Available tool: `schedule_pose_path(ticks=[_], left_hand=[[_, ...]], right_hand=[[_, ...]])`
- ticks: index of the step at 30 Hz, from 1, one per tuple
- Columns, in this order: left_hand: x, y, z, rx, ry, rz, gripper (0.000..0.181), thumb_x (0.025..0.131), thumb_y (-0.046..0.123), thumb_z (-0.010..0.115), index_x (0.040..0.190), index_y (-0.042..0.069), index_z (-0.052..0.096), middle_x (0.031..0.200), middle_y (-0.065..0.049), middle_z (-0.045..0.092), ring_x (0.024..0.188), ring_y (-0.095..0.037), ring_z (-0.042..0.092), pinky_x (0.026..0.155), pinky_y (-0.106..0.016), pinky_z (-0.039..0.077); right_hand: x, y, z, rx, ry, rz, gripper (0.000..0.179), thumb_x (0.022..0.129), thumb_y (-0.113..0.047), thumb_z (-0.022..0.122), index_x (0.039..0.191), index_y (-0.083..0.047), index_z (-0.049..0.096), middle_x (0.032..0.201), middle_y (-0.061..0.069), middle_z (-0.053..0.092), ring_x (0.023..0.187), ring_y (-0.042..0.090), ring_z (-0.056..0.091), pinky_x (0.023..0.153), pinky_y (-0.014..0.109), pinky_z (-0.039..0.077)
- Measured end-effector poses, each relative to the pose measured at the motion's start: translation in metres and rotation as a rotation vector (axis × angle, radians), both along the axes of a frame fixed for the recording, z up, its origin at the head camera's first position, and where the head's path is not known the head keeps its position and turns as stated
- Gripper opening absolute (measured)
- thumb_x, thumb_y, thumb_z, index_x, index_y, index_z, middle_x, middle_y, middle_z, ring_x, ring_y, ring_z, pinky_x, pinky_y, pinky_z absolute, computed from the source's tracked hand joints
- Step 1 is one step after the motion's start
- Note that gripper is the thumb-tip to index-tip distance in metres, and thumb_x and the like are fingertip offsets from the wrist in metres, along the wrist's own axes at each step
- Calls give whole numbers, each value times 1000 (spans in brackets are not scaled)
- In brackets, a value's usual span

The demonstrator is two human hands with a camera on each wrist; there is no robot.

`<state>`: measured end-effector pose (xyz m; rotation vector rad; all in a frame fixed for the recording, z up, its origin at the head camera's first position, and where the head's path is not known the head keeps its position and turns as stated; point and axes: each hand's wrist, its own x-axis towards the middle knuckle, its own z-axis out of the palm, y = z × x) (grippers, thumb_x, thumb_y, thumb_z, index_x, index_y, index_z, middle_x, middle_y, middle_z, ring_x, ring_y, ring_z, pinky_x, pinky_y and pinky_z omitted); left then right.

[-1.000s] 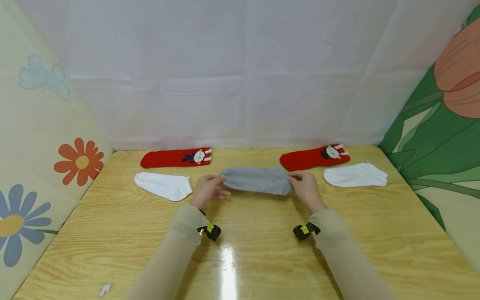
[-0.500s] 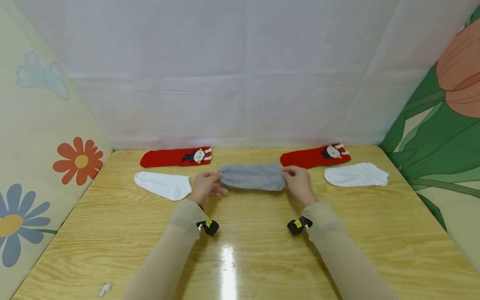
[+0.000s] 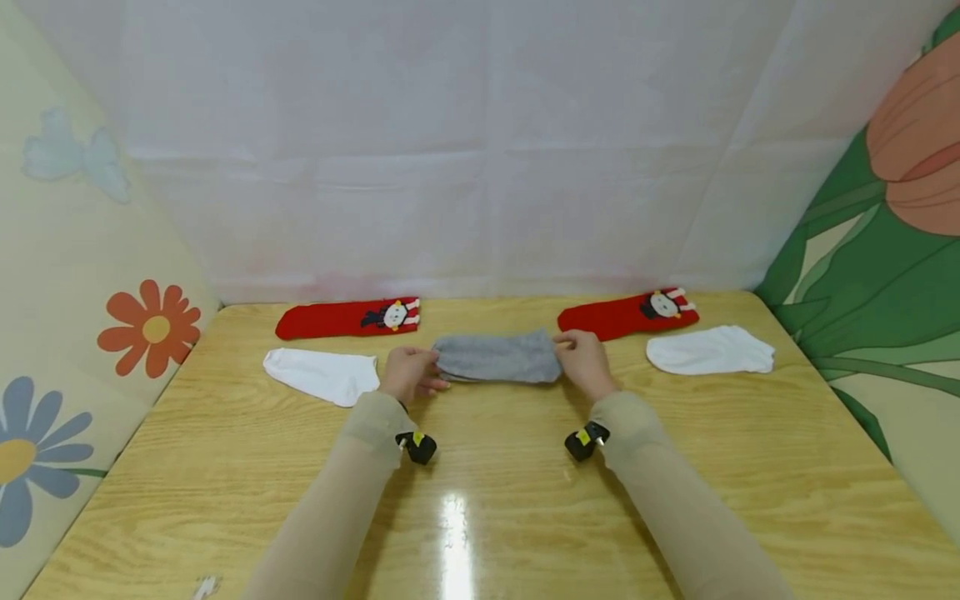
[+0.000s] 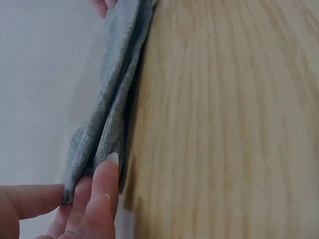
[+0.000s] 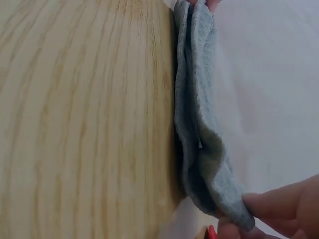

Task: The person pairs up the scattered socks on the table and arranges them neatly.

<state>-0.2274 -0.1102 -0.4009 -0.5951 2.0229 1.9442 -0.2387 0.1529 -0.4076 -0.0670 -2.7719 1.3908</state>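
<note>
Between both hands a grey sock (image 3: pixel 498 358) stretches sideways, low over the table at its middle. My left hand (image 3: pixel 408 372) pinches its left end between thumb and fingers. At the opposite end, my right hand (image 3: pixel 585 363) pinches the far corner. Seen from the left wrist, the grey cloth (image 4: pixel 112 89) shows two layers lying one on the other, with the thumb on one side and fingertips on the other. The right wrist view shows the same layers (image 5: pixel 199 109) parting slightly near the pinched corner.
Behind lie a red sock (image 3: pixel 330 320) at left and another red sock (image 3: pixel 603 318) at right, each with a cartoon figure. A white sock (image 3: pixel 322 375) is left of my left hand; another white sock (image 3: pixel 708 350) lies far right. A white cloth backdrop (image 3: pixel 487 167) borders the wooden table (image 3: pixel 495 467).
The grey sock has shifted a little left, my right hand moving left with it and my left hand slightly. Both hands keep their pinch. The red and white socks stay put.
</note>
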Motion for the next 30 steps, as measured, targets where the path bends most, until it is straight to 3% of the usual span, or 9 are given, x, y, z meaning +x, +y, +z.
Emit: schedule_pose_path(ticks=[8, 14, 22, 30], left_hand=[[-2, -2, -4, -35, -46, 12, 30, 99, 11, 55, 121, -10, 54, 75, -6, 58, 51, -11, 62, 46, -21, 49], [0, -5, -6, 2, -49, 13, 29, 99, 10, 55, 119, -10, 53, 72, -4, 57, 51, -12, 63, 47, -21, 50], [14, -14, -8, 33, -6, -4, 39, 98, 7, 51, 129, -16, 47, 78, -5, 62, 57, -13, 65, 51, -22, 52], [28, -27, -1, 24, 32, 6, 40, 100, 9, 51, 131, -15, 46, 91, -13, 66, 61, -15, 67, 54, -23, 54]], right_hand=[[-4, -3, -4, 32, -100, 4, 26, 92, 0, 55, 114, 9, 65, 118, 27, 62, 101, 36, 60, 84, 43, 50], [-3, -2, -6, 15, -127, 8, 26, 94, -1, 57, 117, 9, 64, 123, 28, 59, 102, 36, 60, 82, 42, 50], [0, 3, -6, -4, -135, -18, 30, 92, 0, 58, 120, 11, 60, 127, 29, 56, 111, 39, 55, 92, 46, 47], [6, 7, -3, 9, -101, -46, 31, 89, 1, 58, 118, 10, 61, 121, 28, 60, 101, 38, 59, 86, 43, 48]])
